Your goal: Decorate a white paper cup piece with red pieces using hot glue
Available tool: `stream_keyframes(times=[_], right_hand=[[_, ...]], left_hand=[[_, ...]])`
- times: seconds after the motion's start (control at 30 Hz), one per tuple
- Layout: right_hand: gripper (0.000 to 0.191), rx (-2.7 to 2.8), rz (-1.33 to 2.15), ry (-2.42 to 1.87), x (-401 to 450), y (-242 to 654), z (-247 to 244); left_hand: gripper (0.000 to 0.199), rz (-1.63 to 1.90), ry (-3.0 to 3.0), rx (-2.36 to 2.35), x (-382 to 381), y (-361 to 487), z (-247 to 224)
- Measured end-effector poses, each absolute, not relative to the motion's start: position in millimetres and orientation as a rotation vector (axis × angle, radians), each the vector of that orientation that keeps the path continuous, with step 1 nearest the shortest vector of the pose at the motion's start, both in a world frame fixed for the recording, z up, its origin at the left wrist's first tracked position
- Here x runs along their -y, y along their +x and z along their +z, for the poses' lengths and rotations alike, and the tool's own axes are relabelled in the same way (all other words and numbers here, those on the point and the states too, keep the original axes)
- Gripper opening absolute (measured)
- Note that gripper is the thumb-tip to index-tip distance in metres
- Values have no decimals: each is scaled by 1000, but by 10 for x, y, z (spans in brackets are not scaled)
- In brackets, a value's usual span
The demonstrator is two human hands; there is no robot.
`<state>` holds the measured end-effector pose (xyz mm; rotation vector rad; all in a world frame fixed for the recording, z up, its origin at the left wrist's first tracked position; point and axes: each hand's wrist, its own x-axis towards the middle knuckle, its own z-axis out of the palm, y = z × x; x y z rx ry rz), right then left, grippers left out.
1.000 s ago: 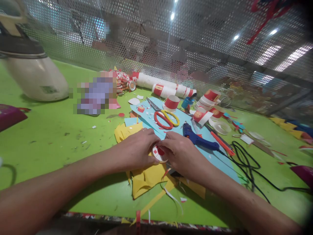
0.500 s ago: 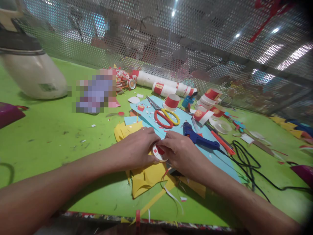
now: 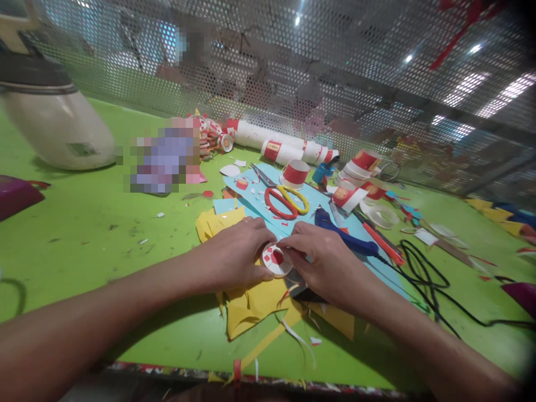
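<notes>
My left hand [image 3: 238, 251] grips a small round white paper piece with red patches [image 3: 275, 261], like the bottom of a paper cup, its fingers and thumb around the left edge. My right hand [image 3: 320, 251] is closed in a pinch at the upper right edge of that piece; what sits between its fingertips, if anything, is too small to make out. Crumpled yellow paper [image 3: 256, 310] lies beneath the hands. Just beyond them are scissors [image 3: 281, 202] with red and yellow handles on light blue paper [image 3: 307, 226]. Right of these rests a blue glue gun [image 3: 349, 239].
White and red paper cups [image 3: 295, 174] stand and lie at the back, some stacked in long rows. An orange-red cutter [image 3: 383, 244] and a black cable [image 3: 422, 279] are at the right. A large pale container [image 3: 62, 131] stands far left. Perforated metal mesh [image 3: 259, 72] borders the table.
My right hand has shifted slightly right and its fingers have drawn back from the middle of the round piece, so more of its red patches show. My left hand keeps its hold.
</notes>
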<state>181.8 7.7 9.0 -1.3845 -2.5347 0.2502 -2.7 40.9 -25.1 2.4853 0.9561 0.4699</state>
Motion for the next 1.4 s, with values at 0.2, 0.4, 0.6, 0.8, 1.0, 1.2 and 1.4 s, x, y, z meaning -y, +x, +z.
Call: stream_keyframes(times=[0.2,0.4,0.6,0.8,1.0,1.2,1.4], right_hand=[[24,2634,246,-1435,-8,1837,16],[26,2665,193,-1399,40,1848,-16],[25,2659,215,-1403,16,1829,-25],[25,2650,221,-1395,-1,1837,-35],[25,2641,214,-1362,6,1836,-28],[24,2645,245,-1379,20,1827,-28],[23,2653,236,-1403,28,1837,-34]], left_hand=[[20,443,2504,-959,-399,-35,-238],[18,438,2526,-942,-407,-32,-242],[19,462,2534,-930,-418,-28,-264],[21,443,2513,-948,-419,-28,-248],[21,450,2516,-957,-417,-32,-261],[21,414,2514,-973,-404,-30,-230],[22,405,2514,-967,-404,-26,-229]])
